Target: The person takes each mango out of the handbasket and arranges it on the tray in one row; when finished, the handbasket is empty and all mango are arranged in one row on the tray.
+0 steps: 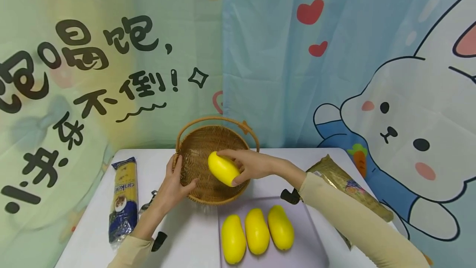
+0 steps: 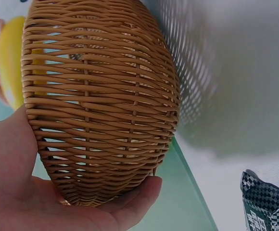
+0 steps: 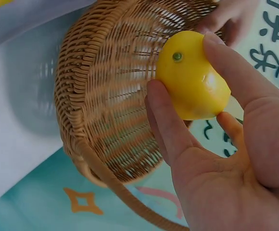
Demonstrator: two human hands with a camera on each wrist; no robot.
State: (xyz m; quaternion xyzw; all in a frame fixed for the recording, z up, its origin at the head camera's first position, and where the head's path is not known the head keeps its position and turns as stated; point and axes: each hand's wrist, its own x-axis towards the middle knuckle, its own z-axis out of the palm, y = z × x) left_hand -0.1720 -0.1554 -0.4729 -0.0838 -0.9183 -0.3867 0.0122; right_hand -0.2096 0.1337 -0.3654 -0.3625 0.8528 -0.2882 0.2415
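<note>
My right hand [image 1: 256, 163] grips a yellow mango [image 1: 223, 169] between thumb and fingers, in front of the opening of a brown wicker basket [image 1: 195, 185]. In the right wrist view the green stem spot of this mango [image 3: 190, 82] shows. My left hand [image 1: 174, 187] holds the basket's left side, with the thumb toward the opening and the fingers curled round the outer weave [image 2: 106, 110]. The basket is tilted, its opening toward me and its arched handle [image 1: 215, 118] at the back. Three more mangoes [image 1: 257, 231] lie side by side on a lilac tray [image 1: 310, 251].
At the left of the white table [image 1: 186, 239] lies a yellow and blue packet [image 1: 124, 197]. A black checkered packet [image 2: 267, 199] is beside it, partly behind my left arm. A gold bag [image 1: 346, 187] lies at the right, partly under my right sleeve. A printed curtain [image 1: 267, 73] hangs behind.
</note>
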